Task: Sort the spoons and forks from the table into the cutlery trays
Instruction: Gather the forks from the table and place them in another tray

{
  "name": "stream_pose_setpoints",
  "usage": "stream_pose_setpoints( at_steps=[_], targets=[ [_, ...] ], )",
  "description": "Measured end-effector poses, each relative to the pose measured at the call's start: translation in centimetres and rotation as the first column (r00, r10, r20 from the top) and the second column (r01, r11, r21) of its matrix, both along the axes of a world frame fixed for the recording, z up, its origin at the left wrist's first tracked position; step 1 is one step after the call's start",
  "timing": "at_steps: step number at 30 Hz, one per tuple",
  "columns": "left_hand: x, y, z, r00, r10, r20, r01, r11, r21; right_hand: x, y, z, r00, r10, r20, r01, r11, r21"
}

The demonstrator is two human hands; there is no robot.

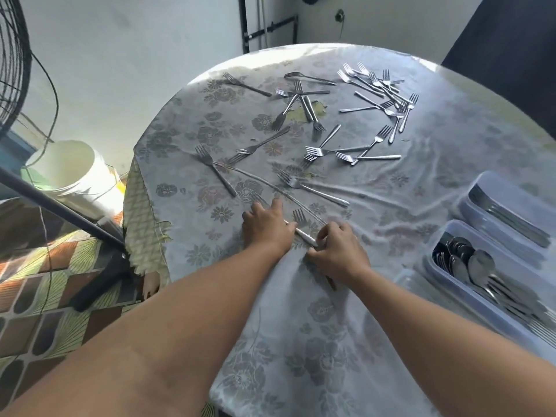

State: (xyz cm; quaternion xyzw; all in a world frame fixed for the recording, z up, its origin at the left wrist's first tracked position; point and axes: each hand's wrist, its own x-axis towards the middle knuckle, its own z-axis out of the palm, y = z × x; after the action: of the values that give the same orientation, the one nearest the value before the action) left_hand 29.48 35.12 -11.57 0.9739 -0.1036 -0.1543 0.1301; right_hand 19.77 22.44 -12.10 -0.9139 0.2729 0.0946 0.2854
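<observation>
Many steel forks lie scattered over the far half of the round table, with a denser heap at the back. My left hand lies with bent fingers over one fork near the table's left side; its tines stick out past my fingertips. My right hand pinches the handle end of that fork, and another handle pokes out below this hand. A second fork's tines show between my hands. At the right stand a fork tray and a spoon tray, both holding cutlery.
The floral tablecloth is wrinkled and torn at the table's left edge. On the floor to the left stand a white bucket, a fan and a dark slanted pole. A dark cloth hangs behind at the right.
</observation>
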Motion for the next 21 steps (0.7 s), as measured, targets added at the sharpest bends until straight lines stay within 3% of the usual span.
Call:
stream_pose_setpoints(
  at_steps=[3,6,9,15,18,21],
  targets=[
    [-0.1,-0.6,-0.1,0.987,0.148,-0.055,-0.147,0.989,0.022,0.1,-0.9,0.0,0.998,0.066,0.007,-0.067,0.997,0.032],
    [0.6,-1.2,0.3,0.960,0.235,-0.153,-0.240,0.971,-0.018,0.5,-1.4,-0.1,0.997,0.021,0.079,-0.019,1.000,-0.024],
    [1.7,-0.6,0.9,0.946,0.242,-0.216,-0.254,0.967,-0.031,0.9,-1.7,-0.2,0.994,0.008,0.111,0.006,0.992,-0.123],
    [1.9,0.9,0.4,0.953,0.171,-0.249,-0.200,0.975,-0.095,1.4,-2.8,-0.4,0.976,0.216,-0.032,-0.216,0.931,-0.296],
    [1.5,0.5,-0.2,0.953,0.226,-0.204,-0.243,0.968,-0.059,1.4,-4.3,-0.6,0.988,0.135,0.069,-0.115,0.964,-0.238],
    [0.8,-0.5,-0.1,0.949,0.277,-0.153,-0.288,0.956,-0.060,2.0,-4.7,-0.1,0.985,0.041,0.165,-0.029,0.997,-0.073]
  ],
)
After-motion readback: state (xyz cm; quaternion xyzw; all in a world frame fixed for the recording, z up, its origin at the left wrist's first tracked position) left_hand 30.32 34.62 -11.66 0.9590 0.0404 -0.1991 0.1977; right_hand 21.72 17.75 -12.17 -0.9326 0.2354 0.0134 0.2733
